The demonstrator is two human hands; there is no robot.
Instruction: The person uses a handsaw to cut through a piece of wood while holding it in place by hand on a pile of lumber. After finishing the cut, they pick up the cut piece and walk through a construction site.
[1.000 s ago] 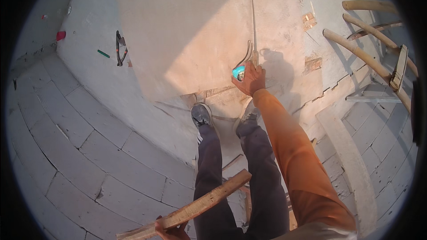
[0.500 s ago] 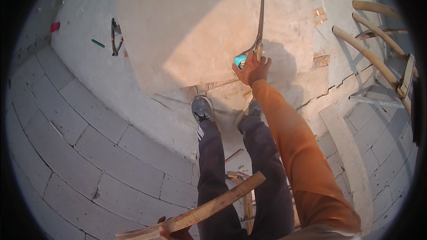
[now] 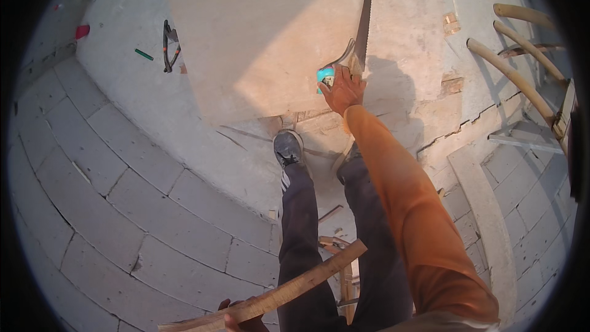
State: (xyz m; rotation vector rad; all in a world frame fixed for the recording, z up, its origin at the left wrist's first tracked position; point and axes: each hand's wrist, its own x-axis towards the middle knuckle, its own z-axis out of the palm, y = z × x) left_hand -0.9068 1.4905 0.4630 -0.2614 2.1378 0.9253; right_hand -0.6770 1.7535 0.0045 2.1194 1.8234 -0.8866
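Note:
My right hand (image 3: 345,91) is low over a board, its thumb and fingers closed around a teal tape measure (image 3: 324,77). Right beside those fingers is the handle end of a handsaw (image 3: 364,24); its toothed blade points away from me, and my hand partly covers the handle. Whether the fingers also press on that handle is hard to see. At the lower edge my left hand (image 3: 246,320) grips a narrow wooden strip (image 3: 295,286), which slants up to the right across my legs.
The large thin board (image 3: 246,31) lies on the floor before my feet. Pliers (image 3: 168,49) and a green stick (image 3: 144,54) lie left of it. Curved wooden poles (image 3: 513,74) jut in at the right. Pale block walls (image 3: 166,215) flank me, and wood scraps lie between my legs.
The saw blade has turned from nearly edge-on to showing its broad side. My right hand and the tape measure have shifted slightly. My left hand still holds the strip.

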